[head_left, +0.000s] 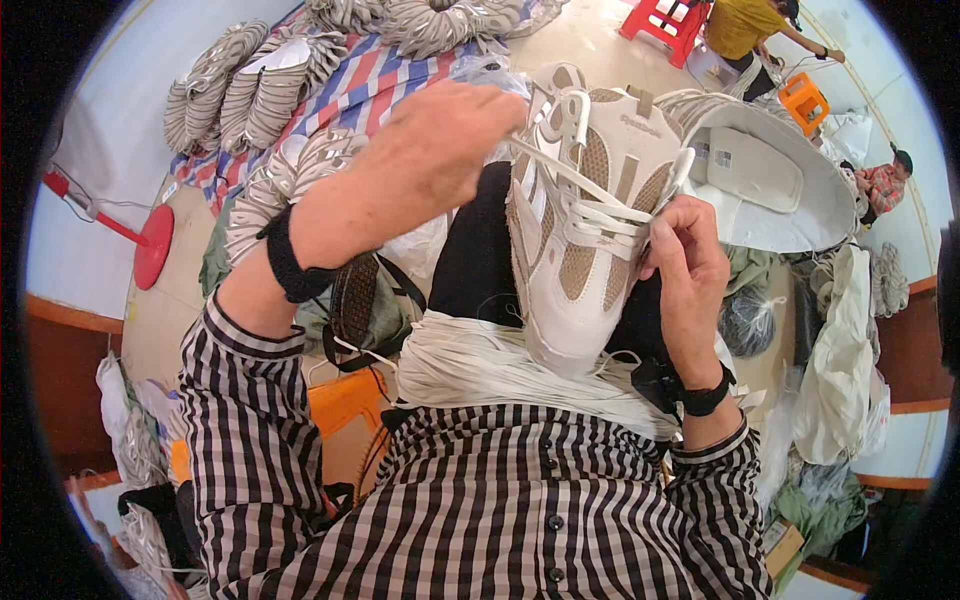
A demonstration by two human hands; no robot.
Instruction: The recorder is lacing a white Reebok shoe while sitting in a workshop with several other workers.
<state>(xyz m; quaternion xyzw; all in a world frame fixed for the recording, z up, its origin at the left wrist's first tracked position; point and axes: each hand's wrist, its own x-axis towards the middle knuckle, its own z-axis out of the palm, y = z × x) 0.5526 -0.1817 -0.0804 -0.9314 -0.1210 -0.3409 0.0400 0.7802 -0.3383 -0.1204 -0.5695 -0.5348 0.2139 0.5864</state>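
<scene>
lap crowded: lace bundle (500,365) under shoe (585,230), shoe piles (265,85) left, open box (775,180) right; bare floor (590,40) beyond.

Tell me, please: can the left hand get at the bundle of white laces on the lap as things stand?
Probably yes. The left hand is busy pulling a lace at the sneaker, but the lace bundle lies uncovered on the lap just below it, with nothing between them.

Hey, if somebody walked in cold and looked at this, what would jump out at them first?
A white and tan sneaker at centre, held in the lap while the left hand pulls a white lace and the right hand pinches it at the eyelets. A thick bundle of white laces lies just below, and fanned stacks of shoe parts cover the striped sheet at upper left.
</scene>
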